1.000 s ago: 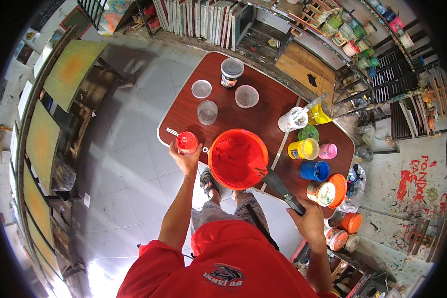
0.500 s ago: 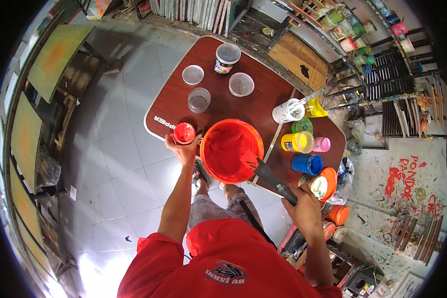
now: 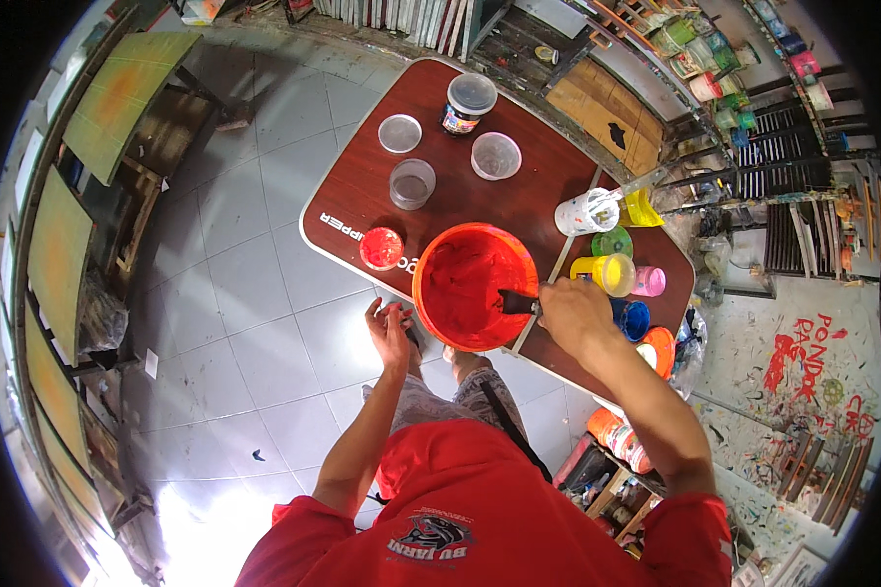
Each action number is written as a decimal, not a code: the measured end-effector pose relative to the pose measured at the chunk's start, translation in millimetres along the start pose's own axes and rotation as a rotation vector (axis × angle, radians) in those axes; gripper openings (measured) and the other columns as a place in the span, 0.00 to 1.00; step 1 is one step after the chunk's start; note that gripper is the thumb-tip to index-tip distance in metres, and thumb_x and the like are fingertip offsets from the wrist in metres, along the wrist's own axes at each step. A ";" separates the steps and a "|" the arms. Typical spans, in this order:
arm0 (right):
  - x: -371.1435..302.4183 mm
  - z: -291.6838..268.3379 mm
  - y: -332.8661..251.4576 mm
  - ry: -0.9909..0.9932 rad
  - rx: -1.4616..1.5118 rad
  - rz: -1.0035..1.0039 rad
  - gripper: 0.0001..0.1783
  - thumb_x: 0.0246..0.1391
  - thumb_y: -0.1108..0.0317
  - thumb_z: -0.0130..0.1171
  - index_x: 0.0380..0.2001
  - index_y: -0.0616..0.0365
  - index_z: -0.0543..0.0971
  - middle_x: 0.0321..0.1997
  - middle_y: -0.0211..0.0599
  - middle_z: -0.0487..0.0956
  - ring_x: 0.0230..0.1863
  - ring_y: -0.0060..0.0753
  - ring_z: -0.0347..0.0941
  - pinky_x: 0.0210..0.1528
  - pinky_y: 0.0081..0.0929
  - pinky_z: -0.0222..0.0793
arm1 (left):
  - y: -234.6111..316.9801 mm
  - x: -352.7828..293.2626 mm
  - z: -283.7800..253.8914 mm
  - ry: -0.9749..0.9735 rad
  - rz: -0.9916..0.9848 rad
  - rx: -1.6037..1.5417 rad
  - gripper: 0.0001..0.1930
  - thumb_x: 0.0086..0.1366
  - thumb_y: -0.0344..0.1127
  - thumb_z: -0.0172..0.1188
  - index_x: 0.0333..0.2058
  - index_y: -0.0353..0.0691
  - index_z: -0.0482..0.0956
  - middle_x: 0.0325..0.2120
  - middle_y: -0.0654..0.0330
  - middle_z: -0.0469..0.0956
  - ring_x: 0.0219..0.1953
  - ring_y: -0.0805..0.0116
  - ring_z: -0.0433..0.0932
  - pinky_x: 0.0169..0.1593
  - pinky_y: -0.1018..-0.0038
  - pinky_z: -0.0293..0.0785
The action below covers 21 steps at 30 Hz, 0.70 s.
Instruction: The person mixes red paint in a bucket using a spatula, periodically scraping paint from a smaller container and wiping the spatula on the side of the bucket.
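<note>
My right hand (image 3: 576,313) grips the dark handle of a spatula (image 3: 515,302), whose blade is down in thick red paint (image 3: 475,279). That paint fills much of an orange bucket (image 3: 530,274) at the table's near edge. My left hand (image 3: 390,331) is off the table, left of the bucket, empty with its fingers loosely bent and apart. Just beyond it, a small red-smeared cup (image 3: 382,248) stands on the table by itself.
The brown-red table (image 3: 529,201) carries clear tubs (image 3: 496,157), a lidded dark tub (image 3: 470,103) and a round lid (image 3: 399,134). On its right are a white pot with tools (image 3: 585,212), a yellow pot (image 3: 607,274), a pink one (image 3: 649,281) and a blue one (image 3: 633,318). Panels (image 3: 59,245) line the left.
My left hand has let go of the red cup, now on the table, and drawn back. My right hand has moved up and left, pushing the spatula deeper into the bucket.
</note>
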State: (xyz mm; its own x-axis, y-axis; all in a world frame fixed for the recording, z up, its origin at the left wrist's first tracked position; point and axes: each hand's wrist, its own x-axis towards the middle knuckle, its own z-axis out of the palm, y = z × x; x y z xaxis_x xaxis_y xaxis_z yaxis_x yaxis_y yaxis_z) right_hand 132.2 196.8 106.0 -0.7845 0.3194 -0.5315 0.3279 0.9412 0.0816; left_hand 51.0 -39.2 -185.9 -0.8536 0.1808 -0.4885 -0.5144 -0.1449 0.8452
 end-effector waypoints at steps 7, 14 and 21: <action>14.5 -14.7 1.2 0.005 -0.104 -0.135 0.12 0.58 0.72 0.55 0.42 0.58 0.83 0.40 0.48 0.84 0.44 0.47 0.84 0.43 0.41 0.80 | 0.2 7.5 22.1 0.086 0.010 0.034 0.23 0.74 0.37 0.60 0.60 0.35 0.65 0.44 0.58 0.78 0.41 0.71 0.82 0.37 0.76 0.79; -10.0 -18.1 2.6 -0.019 -0.126 -0.141 0.13 0.58 0.72 0.57 0.46 0.60 0.81 0.39 0.47 0.84 0.41 0.46 0.84 0.43 0.41 0.80 | 1.6 5.7 26.3 0.069 0.019 0.072 0.24 0.72 0.38 0.62 0.60 0.36 0.68 0.45 0.57 0.78 0.41 0.73 0.79 0.35 0.78 0.76; -24.1 -9.2 -5.2 0.087 -0.252 -0.012 0.11 0.52 0.72 0.60 0.38 0.62 0.82 0.31 0.39 0.84 0.37 0.37 0.85 0.33 0.31 0.82 | 8.9 -3.1 28.6 0.125 -0.131 -0.037 0.24 0.72 0.37 0.61 0.61 0.34 0.66 0.45 0.55 0.78 0.38 0.72 0.80 0.34 0.75 0.78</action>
State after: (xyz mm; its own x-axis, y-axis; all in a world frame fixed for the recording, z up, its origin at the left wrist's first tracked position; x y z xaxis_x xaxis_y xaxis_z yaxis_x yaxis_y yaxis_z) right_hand 144.6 185.2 126.1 -0.8334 0.3062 -0.4600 0.1856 0.9392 0.2890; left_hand 51.4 -13.2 -170.7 -0.7813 0.0782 -0.6192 -0.6227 -0.1641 0.7651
